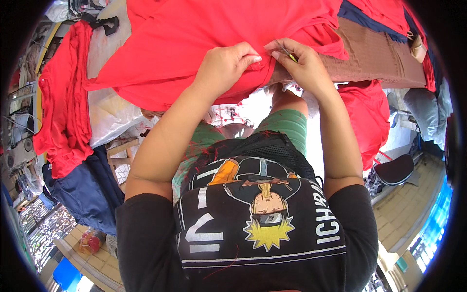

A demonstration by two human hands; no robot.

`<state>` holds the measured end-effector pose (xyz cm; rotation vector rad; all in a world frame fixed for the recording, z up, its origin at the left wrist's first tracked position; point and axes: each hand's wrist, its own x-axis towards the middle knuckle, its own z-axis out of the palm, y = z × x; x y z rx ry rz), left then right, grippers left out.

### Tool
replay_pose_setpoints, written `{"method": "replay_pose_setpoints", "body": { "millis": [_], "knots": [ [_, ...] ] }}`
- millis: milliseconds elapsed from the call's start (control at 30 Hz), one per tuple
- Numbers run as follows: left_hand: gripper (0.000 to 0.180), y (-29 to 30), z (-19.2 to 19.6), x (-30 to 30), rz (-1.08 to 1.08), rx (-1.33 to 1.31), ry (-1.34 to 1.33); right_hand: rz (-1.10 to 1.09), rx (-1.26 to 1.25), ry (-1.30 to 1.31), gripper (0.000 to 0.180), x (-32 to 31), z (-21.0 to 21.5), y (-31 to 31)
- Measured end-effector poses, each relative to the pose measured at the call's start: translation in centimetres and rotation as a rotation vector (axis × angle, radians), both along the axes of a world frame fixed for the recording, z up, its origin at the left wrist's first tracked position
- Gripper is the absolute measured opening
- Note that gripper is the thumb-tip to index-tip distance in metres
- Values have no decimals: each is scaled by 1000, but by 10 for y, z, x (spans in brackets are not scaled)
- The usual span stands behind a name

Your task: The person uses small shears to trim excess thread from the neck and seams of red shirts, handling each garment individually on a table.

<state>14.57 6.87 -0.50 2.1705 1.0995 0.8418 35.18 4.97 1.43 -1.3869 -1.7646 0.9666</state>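
A large red garment (pixel 194 39) lies spread on a brown-covered table (pixel 374 53) in front of me. My left hand (pixel 226 65) pinches a fold at its near edge. My right hand (pixel 301 61) sits right beside it and grips a small thread snipper (pixel 287 51) with a yellow-green handle, its tip against the red cloth between both hands. Loose red threads cling to my lap and black shirt.
More red garments hang at the left (pixel 63 97) and at the right below the table (pixel 367 114). Dark blue cloth (pixel 85 190) hangs at lower left, a white plastic bag (pixel 109 109) beside it. A black seat (pixel 396 170) stands at right.
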Motion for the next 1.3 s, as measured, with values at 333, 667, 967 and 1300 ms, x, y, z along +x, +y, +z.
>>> {"method": "replay_pose_setpoints", "body": {
  "millis": [333, 667, 967, 1300],
  "knots": [
    [23, 24, 9, -7, -154, -302, -4, 120, 2, -263, 28, 9, 20, -10],
    [22, 23, 12, -5, -137, -319, 54, 206, 113, -354, 21, -4, 23, 1],
    [18, 14, 25, -18, -219, -353, 23, 249, 87, -481, 16, -8, 35, 3],
    [42, -30, 28, -28, -36, 73, 140, 184, 26, -33, 23, 6, 29, -5]
  ]
}}
